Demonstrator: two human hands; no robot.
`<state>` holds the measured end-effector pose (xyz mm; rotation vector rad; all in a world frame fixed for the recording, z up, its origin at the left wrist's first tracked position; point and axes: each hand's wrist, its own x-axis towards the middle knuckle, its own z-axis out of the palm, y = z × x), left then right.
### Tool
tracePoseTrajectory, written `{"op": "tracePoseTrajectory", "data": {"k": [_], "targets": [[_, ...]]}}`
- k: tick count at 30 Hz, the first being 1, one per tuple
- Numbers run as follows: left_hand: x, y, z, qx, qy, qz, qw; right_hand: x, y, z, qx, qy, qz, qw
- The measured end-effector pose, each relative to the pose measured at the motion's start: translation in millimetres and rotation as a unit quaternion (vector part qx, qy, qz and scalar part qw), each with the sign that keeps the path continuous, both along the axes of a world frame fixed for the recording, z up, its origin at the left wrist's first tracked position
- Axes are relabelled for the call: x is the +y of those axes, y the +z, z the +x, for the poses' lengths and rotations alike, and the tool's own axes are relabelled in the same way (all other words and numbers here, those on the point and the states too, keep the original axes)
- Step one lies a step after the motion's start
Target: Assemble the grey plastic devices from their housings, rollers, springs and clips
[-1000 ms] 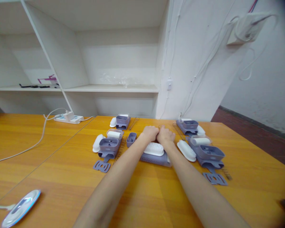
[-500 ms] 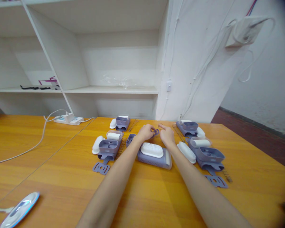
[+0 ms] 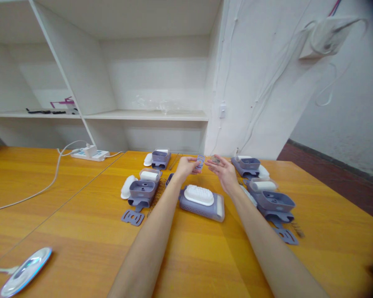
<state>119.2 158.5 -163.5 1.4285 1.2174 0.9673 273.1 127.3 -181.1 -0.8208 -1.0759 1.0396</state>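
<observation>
My left hand (image 3: pixel 186 167) pinches a purple slotted plate (image 3: pixel 200 162), held upright above the table. To the right of it, my right hand (image 3: pixel 225 174) is turned partly palm-up, with a coiled metal spring (image 3: pixel 215 159) between thumb and fingers; the spring is blurred. Below both hands lies a purple case (image 3: pixel 205 210) with a white bristled brush head (image 3: pixel 199 195) on top. A white oval piece (image 3: pixel 248 196) is partly hidden by my right forearm. Behind my left wrist, a purple part (image 3: pixel 169 179) shows only in part.
Sets of purple housings stand left (image 3: pixel 142 193) and right (image 3: pixel 275 203), with white pieces, springs and slotted plates (image 3: pixel 132 217) beside them. At the left are a power strip (image 3: pixel 90 155) and a glowing oval device (image 3: pixel 26 271) on a cable. White shelves (image 3: pixel 146 115) rise behind the table.
My hands have moved slightly apart and upward. The slotted plate is now upright. My right hand has turned palm-up with the spring, and its fingers have stretched out more.
</observation>
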Motion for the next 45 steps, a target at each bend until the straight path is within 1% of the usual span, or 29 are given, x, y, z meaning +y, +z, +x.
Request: {"op": "tracePoseTrajectory", "data": {"k": [2, 6, 8, 11, 16, 19, 24, 29, 35, 38, 41, 43, 45], "targets": [[0.0, 2.0, -1.6, 0.0, -0.008, 0.002, 1.0, 0.1, 2.3, 1.4, -0.014, -0.022, -0.01, 1.0], [-2.0, 7.2, -5.5, 0.027, -0.024, 0.006, 0.999, 1.8, 3.8, 4.4, -0.05, -0.114, -0.069, 0.99], [-2.9, 9.4, -7.3, 0.044, -0.021, 0.012, 0.999, 2.0, 4.4, 6.3, -0.054, -0.13, -0.084, 0.986], [-3.5, 11.1, -8.9, 0.066, -0.02, 0.022, 0.997, 1.4, 5.9, 7.3, -0.052, -0.118, -0.104, 0.986], [-6.2, 11.9, -7.3, 0.075, -0.062, 0.002, 0.995, 1.5, 3.5, 0.4, -0.034, -0.046, -0.137, 0.989], [-9.7, 13.0, -5.8, 0.062, -0.071, 0.0, 0.996, 2.5, -1.0, -3.7, -0.037, -0.038, -0.131, 0.99], [-11.0, 13.7, -8.2, 0.053, -0.071, 0.03, 0.996, 2.0, -4.6, -3.8, -0.043, -0.022, -0.114, 0.992], [-4.5, 11.1, -11.8, 0.086, -0.084, 0.067, 0.99, 0.0, -1.9, -4.8, -0.048, -0.026, -0.107, 0.993], [-0.5, 11.0, -12.3, 0.145, -0.081, 0.109, 0.98, -0.8, 4.0, -3.5, -0.032, -0.074, -0.097, 0.992], [-0.3, 15.6, -14.4, 0.184, -0.092, 0.124, 0.971, -2.7, 9.5, -1.7, -0.018, -0.084, -0.088, 0.992], [-3.3, 24.1, -18.8, 0.233, -0.117, 0.129, 0.957, -6.6, 18.7, -1.4, -0.023, -0.074, -0.077, 0.994], [-9.2, 31.8, -21.7, 0.267, -0.148, 0.123, 0.944, -9.4, 26.5, -1.8, -0.035, -0.069, -0.068, 0.995], [-19.2, 41.0, -22.3, 0.329, -0.202, 0.101, 0.917, -11.5, 34.2, -2.0, -0.043, -0.074, -0.055, 0.995]]}}
